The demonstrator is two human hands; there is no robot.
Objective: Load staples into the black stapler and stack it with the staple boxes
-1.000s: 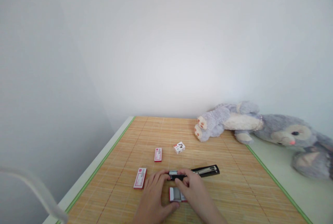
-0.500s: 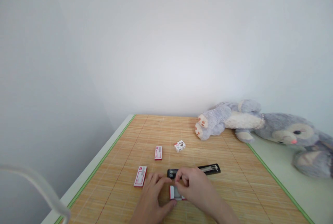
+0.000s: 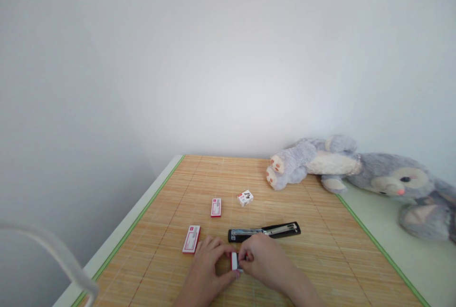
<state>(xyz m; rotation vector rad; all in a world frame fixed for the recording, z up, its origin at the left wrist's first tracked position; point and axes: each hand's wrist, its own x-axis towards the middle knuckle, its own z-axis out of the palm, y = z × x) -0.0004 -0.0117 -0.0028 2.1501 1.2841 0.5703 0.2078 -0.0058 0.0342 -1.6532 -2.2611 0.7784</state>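
My left hand (image 3: 208,269) and my right hand (image 3: 261,262) meet low in the middle of the bamboo mat (image 3: 320,231). Between their fingertips sits a small red-and-white box (image 3: 234,261), which both hands pinch. Only the box's left end shows; the rest is under my right fingers. Just beyond the hands lies a black stapler (image 3: 264,232), folded out flat, with its metal track showing. Neither hand touches it.
A red-and-white staple box (image 3: 191,239) lies left of my hands, another (image 3: 215,207) farther back, and a small white box (image 3: 245,198) beyond that. A grey plush rabbit (image 3: 359,174) lies at the back right. The table's left edge (image 3: 117,240) is near.
Both hands have left the stapler and drawn back toward me. They closed in on the small box, which now shows less. The stapler lies fully uncovered.
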